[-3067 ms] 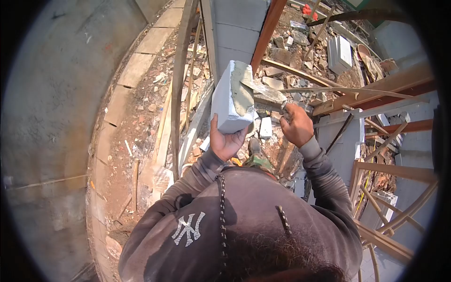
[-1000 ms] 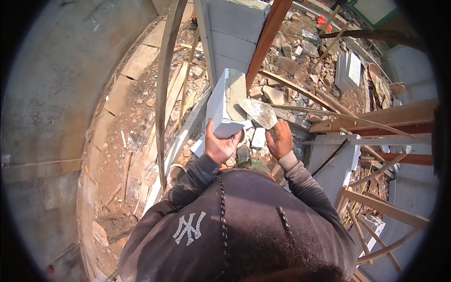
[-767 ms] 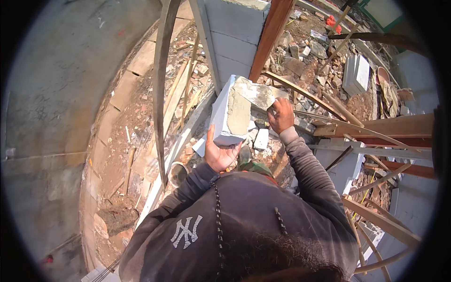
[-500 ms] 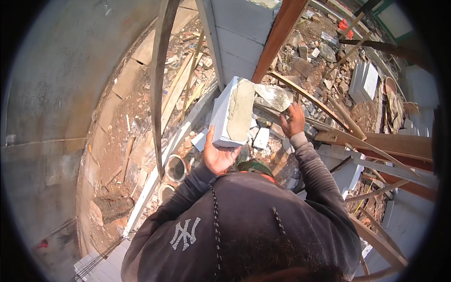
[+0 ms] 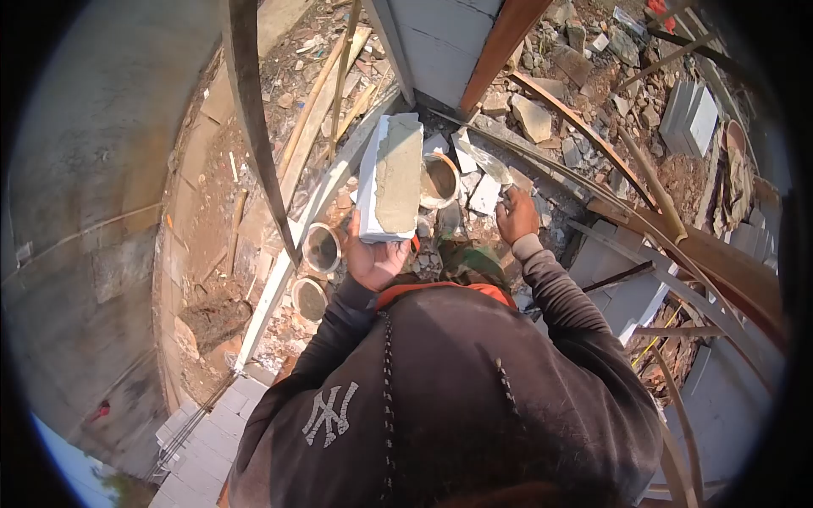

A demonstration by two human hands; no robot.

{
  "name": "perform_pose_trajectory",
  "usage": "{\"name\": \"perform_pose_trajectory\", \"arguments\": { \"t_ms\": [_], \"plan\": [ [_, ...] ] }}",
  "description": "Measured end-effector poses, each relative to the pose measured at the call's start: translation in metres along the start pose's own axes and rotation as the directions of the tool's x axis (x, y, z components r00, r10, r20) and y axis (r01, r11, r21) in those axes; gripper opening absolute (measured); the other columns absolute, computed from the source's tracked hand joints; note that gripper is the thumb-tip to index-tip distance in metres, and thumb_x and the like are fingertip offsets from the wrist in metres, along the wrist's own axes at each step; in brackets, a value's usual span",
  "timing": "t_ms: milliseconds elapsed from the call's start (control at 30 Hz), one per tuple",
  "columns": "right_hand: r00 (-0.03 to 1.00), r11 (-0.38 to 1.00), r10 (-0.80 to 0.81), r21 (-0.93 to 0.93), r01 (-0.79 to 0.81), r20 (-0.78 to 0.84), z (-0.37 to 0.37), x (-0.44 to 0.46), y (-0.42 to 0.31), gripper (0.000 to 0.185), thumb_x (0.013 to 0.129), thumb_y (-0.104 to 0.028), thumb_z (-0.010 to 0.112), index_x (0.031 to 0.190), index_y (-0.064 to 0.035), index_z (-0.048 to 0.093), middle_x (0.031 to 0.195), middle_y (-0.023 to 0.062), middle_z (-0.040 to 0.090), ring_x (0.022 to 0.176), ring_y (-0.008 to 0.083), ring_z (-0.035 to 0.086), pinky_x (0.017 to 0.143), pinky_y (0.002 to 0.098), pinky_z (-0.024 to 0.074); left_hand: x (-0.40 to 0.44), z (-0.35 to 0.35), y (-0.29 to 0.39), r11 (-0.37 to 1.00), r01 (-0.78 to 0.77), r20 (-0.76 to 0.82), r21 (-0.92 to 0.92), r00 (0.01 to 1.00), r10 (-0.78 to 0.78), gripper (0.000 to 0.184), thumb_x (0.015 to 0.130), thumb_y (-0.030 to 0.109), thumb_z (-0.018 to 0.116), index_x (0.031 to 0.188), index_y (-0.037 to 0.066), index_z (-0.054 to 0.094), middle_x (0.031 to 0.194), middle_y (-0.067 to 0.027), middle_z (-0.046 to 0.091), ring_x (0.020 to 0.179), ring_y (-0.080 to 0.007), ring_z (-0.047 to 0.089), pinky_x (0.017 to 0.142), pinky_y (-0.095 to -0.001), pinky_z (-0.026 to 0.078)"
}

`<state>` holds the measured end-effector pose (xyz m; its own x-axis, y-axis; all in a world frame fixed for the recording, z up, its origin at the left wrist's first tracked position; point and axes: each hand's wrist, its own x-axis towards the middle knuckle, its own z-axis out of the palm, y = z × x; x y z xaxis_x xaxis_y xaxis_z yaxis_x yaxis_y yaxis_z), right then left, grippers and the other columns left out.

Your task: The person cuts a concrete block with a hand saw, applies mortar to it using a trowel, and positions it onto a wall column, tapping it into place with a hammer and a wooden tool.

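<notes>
Mortared block (image 5: 392, 173), trowel (image 5: 485, 161) in hands (image 5: 374, 259)

Well left of the left grip (image 5: 375, 261): a stained grey wall (image 5: 110, 169); closer to the grip, a dark slanting timber (image 5: 246, 93). Beyond, laterally between both grips: a reddish-brown post (image 5: 501, 55). Beyond the right grip (image 5: 517, 218): broken stone (image 5: 532, 118). Right of that grip: an inclined wooden pole (image 5: 650, 182) and a brown beam (image 5: 720, 258). Far beyond, to the right: a red item (image 5: 660, 10), type indeterminate.
</notes>
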<state>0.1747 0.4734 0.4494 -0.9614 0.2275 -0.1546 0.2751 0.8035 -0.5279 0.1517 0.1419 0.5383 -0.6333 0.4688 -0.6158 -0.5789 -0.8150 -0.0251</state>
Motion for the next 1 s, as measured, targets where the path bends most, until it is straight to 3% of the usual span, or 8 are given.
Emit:
{"name": "perform_pose_trajectory", "arguments": {
  "t_ms": [167, 267, 367, 500, 667, 767, 900, 1000],
  "plan": [
    [0.714, 0.929, 0.352, -0.133, -0.345, 0.606, 0.159, -0.019, 0.087, 0.04, 0.086, -0.026, 0.071, 0.123, -0.0101, 0.071, 0.116, 0.0247, 0.074, 0.11, 0.0432, 0.07, 0.094, 0.0497, 0.057, 0.001, -0.075, 0.041, 0.998, -0.065, -0.301, 0.006, 0.951, 0.063, 0.061, 0.101, 0.058, 0.058, 0.142, 0.013, 0.058, 0.137, -0.0083, 0.065, 0.127, -0.0306, 0.062, 0.107, -0.0511, 0.052],
    [0.531, 0.98, 0.112, -0.182, 0.08, 0.84, 0.222, 0.018, 0.082, 0.034, 0.092, -0.031, 0.066, 0.121, -0.0145, 0.075, 0.119, 0.0184, 0.076, 0.111, 0.0385, 0.072, 0.092, 0.0476, 0.0585, 0.009, -0.101, 0.051, 0.995, -0.065, -0.455, 0.074, 0.886, 0.092, 0.063, 0.099, 0.059, 0.06, 0.143, 0.013, 0.055, 0.137, -0.0093, 0.063, 0.128, -0.0308, 0.06, 0.109, -0.0513, 0.05],
    [0.251, 0.698, -0.068, -0.134, 0.704, 0.966, 0.319, 0.044, 0.093, 0.027, 0.094, -0.028, 0.065, 0.113, -0.0165, 0.079, 0.12, 0.0082, 0.077, 0.111, 0.0302, 0.074, 0.087, 0.0447, 0.0599, 0.015, -0.141, 0.059, 0.982, -0.001, -0.565, 0.186, 0.818, 0.108, 0.068, 0.097, 0.06, 0.063, 0.146, 0.014, 0.051, 0.139, -0.0094, 0.061, 0.129, -0.0303, 0.059, 0.112, -0.0515, 0.048],
    [0.5, 0.924, 0.382, -0.333, -0.188, 0.777, 0.428, 0.065, 0.133, 0.053, 0.086, -0.039, 0.069, 0.13, -0.0103, 0.074, 0.129, 0.0214, 0.071, 0.124, 0.0349, 0.068, 0.104, 0.0424, 0.0537, 0.022, -0.172, 0.062, 0.975, 0.094, -0.63, 0.201, 0.775, 0.055, 0.072, 0.095, 0.062, 0.066, 0.148, 0.016, 0.048, 0.141, -0.0083, 0.058, 0.129, -0.0296, 0.058, 0.114, -0.0521, 0.045],
    [0.668, 0.83, 0.553, -0.398, -0.39, 0.498, 0.287, 0.09, 0.04, 0.046, 0.092, -0.029, 0.07, 0.132, -0.0053, 0.068, 0.133, 0.0179, 0.069, 0.127, 0.0369, 0.063, 0.109, 0.0479, 0.0485, 0.039, -0.176, 0.059, 0.96, 0.156, -0.687, 0.233, 0.725, 0.049, 0.07, 0.096, 0.061, 0.065, 0.147, 0.016, 0.049, 0.14, -0.0086, 0.058, 0.129, -0.0303, 0.058, 0.114, -0.0528, 0.045],
    [0.908, 0.956, -0.04, 0.281, -0.087, 0.417, 0.208, 0.083, 0.007, 0.057, 0.089, -0.03, 0.072, 0.139, -0.0052, 0.061, 0.14, 0.0222, 0.06, 0.135, 0.0387, 0.053, 0.112, 0.0502, 0.0436, 0.061, -0.157, 0.056, 0.948, 0.135, -0.627, 0.288, 0.775, 0.081, 0.069, 0.096, 0.06, 0.065, 0.145, 0.015, 0.05, 0.143, -0.0093, 0.056, 0.13, -0.0299, 0.058, 0.112, -0.0505, 0.046],
    [0.67, 0.791, -0.576, 0.112, 0.601, 0.469, 0.045, 0.032, -0.146, 0.066, 0.087, -0.024, 0.068, 0.146, 0.0018, 0.051, 0.14, 0.0227, 0.058, 0.134, 0.0357, 0.053, 0.12, 0.0538, 0.0319, 0.082, -0.081, 0.033, 0.875, 0.253, -0.68, 0.413, 0.724, 0.112, 0.076, 0.092, 0.063, 0.065, 0.147, 0.014, 0.049, 0.13, -0.0078, 0.066, 0.118, -0.0287, 0.063, 0.105, -0.0524, 0.047],
    [0.736, 0.62, -0.555, -0.396, 0.677, 0.389, 0.067, -0.007, -0.162, 0.059, 0.097, -0.023, 0.053, 0.149, 0.0047, 0.047, 0.14, 0.0201, 0.057, 0.136, 0.0363, 0.05, 0.123, 0.0538, 0.0271, 0.13, -0.104, 0.012, 0.787, 0.245, -0.667, 0.566, 0.696, 0.264, 0.06, 0.092, 0.055, 0.07, 0.131, 0.01, 0.066, 0.129, -0.0066, 0.067, 0.112, -0.0213, 0.063, 0.1, -0.0437, 0.047]
  ]
}}
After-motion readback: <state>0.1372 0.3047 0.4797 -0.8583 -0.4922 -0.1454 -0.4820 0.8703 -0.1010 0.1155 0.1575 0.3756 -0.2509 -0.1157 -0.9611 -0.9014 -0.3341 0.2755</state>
